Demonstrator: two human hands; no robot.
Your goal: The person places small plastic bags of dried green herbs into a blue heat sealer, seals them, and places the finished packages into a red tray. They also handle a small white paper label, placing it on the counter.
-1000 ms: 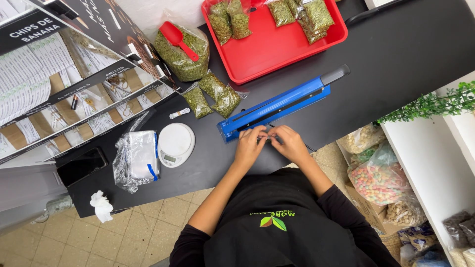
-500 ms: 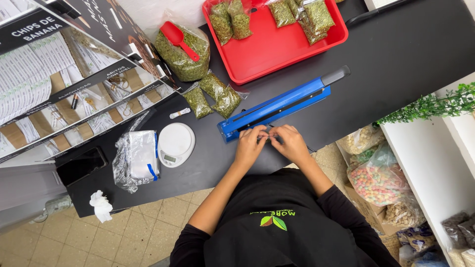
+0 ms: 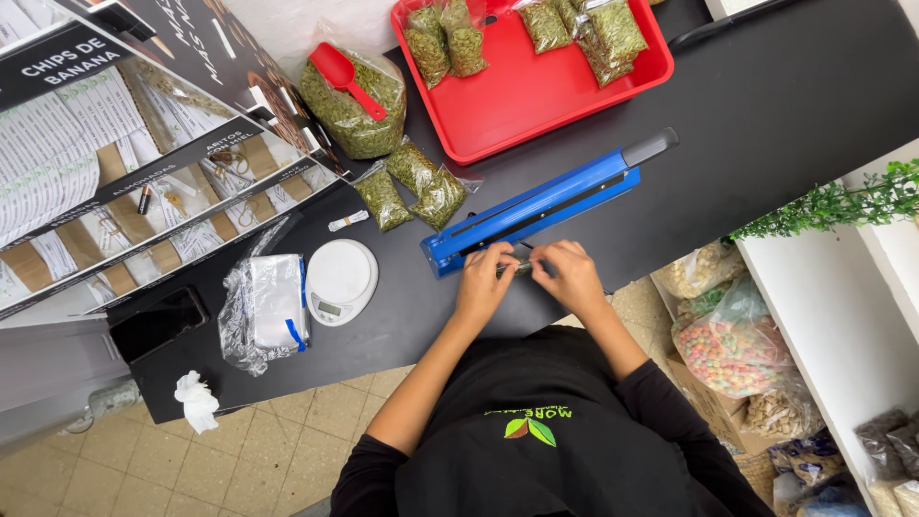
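Red tray point(image 3: 498, 115) of seed-filled clear bags point(image 3: 613, 33); small bag point(image 3: 517, 269) between both hands.

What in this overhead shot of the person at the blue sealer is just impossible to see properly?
- The small bag between the left hand and right hand: head view, mostly covered by the fingers.
- The kitchen scale display: too small to make out.
- The red tray: its far side is cut off by the top edge.
- The person's face: hidden, seen from above.
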